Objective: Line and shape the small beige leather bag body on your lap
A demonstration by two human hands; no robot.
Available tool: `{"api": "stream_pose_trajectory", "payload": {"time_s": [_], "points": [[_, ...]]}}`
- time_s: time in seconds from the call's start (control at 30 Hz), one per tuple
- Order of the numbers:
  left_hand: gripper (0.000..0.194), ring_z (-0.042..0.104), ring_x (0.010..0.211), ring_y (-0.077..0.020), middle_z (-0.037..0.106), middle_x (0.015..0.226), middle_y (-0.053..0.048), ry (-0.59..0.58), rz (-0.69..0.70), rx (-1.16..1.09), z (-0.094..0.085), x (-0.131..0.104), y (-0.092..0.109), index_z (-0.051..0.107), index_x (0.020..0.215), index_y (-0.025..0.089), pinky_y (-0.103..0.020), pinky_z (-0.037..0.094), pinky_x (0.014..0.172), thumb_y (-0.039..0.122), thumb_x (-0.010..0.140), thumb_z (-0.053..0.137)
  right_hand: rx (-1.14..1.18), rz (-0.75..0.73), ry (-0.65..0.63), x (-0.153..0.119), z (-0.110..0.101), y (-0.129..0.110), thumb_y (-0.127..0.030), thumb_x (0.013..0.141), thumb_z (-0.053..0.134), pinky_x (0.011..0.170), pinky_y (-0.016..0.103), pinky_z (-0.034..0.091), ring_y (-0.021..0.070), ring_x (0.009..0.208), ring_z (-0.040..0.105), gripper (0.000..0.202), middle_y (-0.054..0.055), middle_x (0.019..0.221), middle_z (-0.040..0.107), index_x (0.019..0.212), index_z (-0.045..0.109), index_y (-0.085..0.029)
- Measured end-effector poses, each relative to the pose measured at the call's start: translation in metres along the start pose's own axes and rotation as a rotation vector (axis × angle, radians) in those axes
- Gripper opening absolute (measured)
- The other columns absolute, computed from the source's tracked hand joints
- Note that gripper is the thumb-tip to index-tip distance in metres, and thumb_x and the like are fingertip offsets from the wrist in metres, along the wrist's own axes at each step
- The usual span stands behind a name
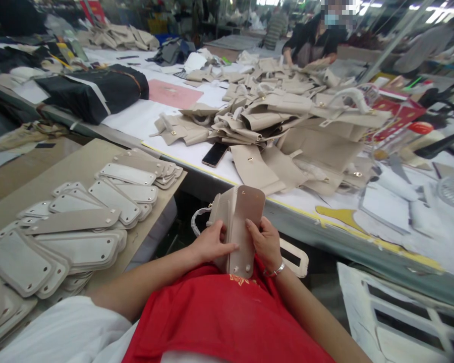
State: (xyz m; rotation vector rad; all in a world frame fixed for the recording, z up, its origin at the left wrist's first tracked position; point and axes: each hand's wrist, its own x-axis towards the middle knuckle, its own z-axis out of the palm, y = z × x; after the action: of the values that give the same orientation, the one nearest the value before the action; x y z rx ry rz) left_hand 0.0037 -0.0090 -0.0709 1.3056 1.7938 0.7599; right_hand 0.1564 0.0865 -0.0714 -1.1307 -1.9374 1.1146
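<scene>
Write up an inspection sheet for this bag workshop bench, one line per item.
Surface: white worktable with a yellow-edged front; a brown board stands to the left.
Job's things: beige bag piece with a brown rounded flap and small studs, held upright over the lap.
Clutter: pile of beige bag parts, stacked grey rounded panels, a phone, a black bundle, a pink sheet.
Grippers: left hand grips the piece's left side, right hand grips its right edge; a bracelet is on the right wrist.
Cables: nothing seen.
Surroundings: another person works at the far end of the table.
</scene>
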Motion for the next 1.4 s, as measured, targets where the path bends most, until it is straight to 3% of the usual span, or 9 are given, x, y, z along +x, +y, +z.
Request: {"api": "stream_pose_trajectory", "payload": {"time_s": [0.23, 0.4, 0.5, 0.7, 0.77, 0.87, 0.97, 1.1, 1.4], "points": [[0.04, 0.055, 0.07, -0.0172, 0.056, 0.079, -0.001, 0.0, 0.013, 0.036, -0.001, 0.005, 0.005, 0.045, 0.087, 0.019, -0.027, 0.041, 0.059, 0.05, 0.068, 0.062, -0.143, -0.09, 0.117, 0.001, 0.009, 0.003, -0.037, 0.084, 0.048, 0.059, 0.027, 0.035, 0.0127, 0.063, 0.041, 0.025, -0.002, 0.068, 0.043, 0.067, 0.046, -0.02], [0.044, 0.056, 0.069, -0.0179, 0.057, 0.077, -0.002, -0.012, -0.038, 0.0, 0.002, 0.006, 0.007, 0.045, 0.092, 0.018, -0.029, 0.044, 0.06, 0.049, 0.067, 0.064, -0.117, -0.157, 0.263, 0.002, 0.013, 0.007, -0.032, 0.082, 0.051, 0.085, 0.037, 0.039, 0.0202, 0.096, 0.047, 0.014, 0.008, 0.101, 0.052, 0.085, 0.054, -0.018], [0.063, 0.058, 0.082, -0.0215, 0.057, 0.092, -0.006, 0.054, -0.016, -0.001, 0.002, 0.008, 0.004, 0.042, 0.111, 0.017, -0.034, 0.047, 0.072, 0.048, 0.063, 0.068, -0.063, -0.104, 0.269, 0.005, 0.013, 0.01, -0.032, 0.082, 0.051, 0.095, 0.04, 0.034, 0.0218, 0.108, 0.044, 0.014, 0.011, 0.115, 0.049, 0.082, 0.054, -0.018], [0.097, 0.024, 0.131, -0.0302, 0.021, 0.143, -0.015, 0.21, 0.189, 0.059, -0.023, 0.053, 0.001, 0.018, 0.139, 0.02, -0.043, 0.031, 0.103, 0.049, 0.062, 0.069, 0.031, -0.06, 0.207, 0.011, 0.013, 0.011, -0.034, 0.084, 0.047, 0.089, 0.039, 0.039, 0.0213, 0.102, 0.048, 0.017, 0.011, 0.112, 0.051, 0.079, 0.053, -0.018], [0.098, 0.029, 0.128, -0.0314, 0.025, 0.143, -0.014, 0.121, 0.181, 0.007, -0.038, 0.077, 0.004, 0.018, 0.14, 0.02, -0.042, 0.038, 0.097, 0.05, 0.061, 0.069, 0.051, -0.053, 0.187, 0.014, 0.013, 0.008, -0.034, 0.084, 0.048, 0.086, 0.038, 0.04, 0.0214, 0.1, 0.049, 0.019, 0.011, 0.111, 0.051, 0.076, 0.053, -0.018], [0.095, 0.053, 0.104, -0.0291, 0.047, 0.127, -0.012, -0.128, 0.124, -0.087, -0.059, 0.105, 0.01, 0.024, 0.138, 0.024, -0.036, 0.051, 0.072, 0.049, 0.059, 0.071, 0.071, -0.031, 0.142, 0.018, 0.012, 0.004, -0.035, 0.083, 0.049, 0.081, 0.037, 0.043, 0.0217, 0.095, 0.051, 0.022, 0.011, 0.109, 0.051, 0.069, 0.052, -0.018], [0.086, 0.057, 0.098, -0.0254, 0.057, 0.116, -0.008, -0.207, 0.188, -0.094, -0.07, 0.118, 0.012, 0.04, 0.129, 0.02, -0.034, 0.049, 0.079, 0.043, 0.054, 0.076, 0.068, -0.019, 0.095, 0.019, 0.01, 0.002, -0.035, 0.082, 0.051, 0.078, 0.037, 0.044, 0.022, 0.091, 0.053, 0.024, 0.012, 0.109, 0.05, 0.064, 0.051, -0.018], [0.072, 0.053, 0.104, -0.0239, 0.06, 0.111, -0.007, -0.161, 0.271, -0.096, -0.074, 0.114, 0.007, 0.052, 0.117, 0.015, -0.034, 0.041, 0.093, 0.039, 0.053, 0.077, 0.025, -0.035, 0.032, 0.016, 0.009, -0.001, -0.033, 0.082, 0.051, 0.077, 0.036, 0.045, 0.0206, 0.087, 0.054, 0.024, 0.011, 0.11, 0.048, 0.062, 0.05, -0.018], [0.067, 0.057, 0.092, -0.0201, 0.061, 0.105, -0.005, -0.105, 0.24, -0.199, -0.084, 0.076, 0.007, 0.049, 0.117, 0.018, -0.028, 0.047, 0.077, 0.04, 0.059, 0.074, -0.226, -0.273, -0.007, 0.043, 0.001, -0.038, -0.028, 0.083, 0.05, 0.082, 0.036, 0.04, 0.0204, 0.088, 0.049, 0.011, 0.006, 0.091, 0.051, 0.076, 0.05, -0.02]]}}
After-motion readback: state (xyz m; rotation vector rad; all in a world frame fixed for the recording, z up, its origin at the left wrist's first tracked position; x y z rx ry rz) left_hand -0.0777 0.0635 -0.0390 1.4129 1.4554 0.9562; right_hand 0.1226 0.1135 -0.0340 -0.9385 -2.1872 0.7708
